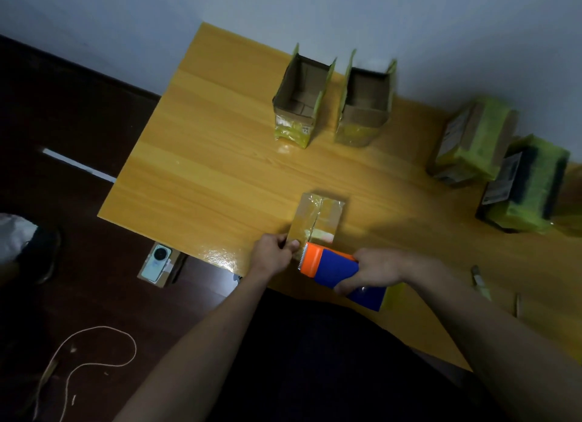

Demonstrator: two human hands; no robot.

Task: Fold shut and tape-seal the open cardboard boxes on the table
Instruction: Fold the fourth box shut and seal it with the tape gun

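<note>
A small cardboard box (318, 217) with its flaps folded shut and shiny tape over the top stands near the table's front edge. My left hand (272, 254) grips its near left corner, thumb on the top. My right hand (374, 269) holds a blue and orange tape dispenser (330, 269), whose toothed orange end touches the box's near edge. Two open cardboard boxes (299, 97) (367, 103) with upright flaps stand at the back of the table. Two closed boxes wrapped in green-yellow tape (472, 144) (526, 185) lie at the right.
The yellow wooden table (204, 157) ends at the left above a dark floor. A phone on a small box (157, 264) lies on the floor by the table's front left corner. A string (94, 352) curls on the floor. A knife-like tool (480, 281) lies at the right front.
</note>
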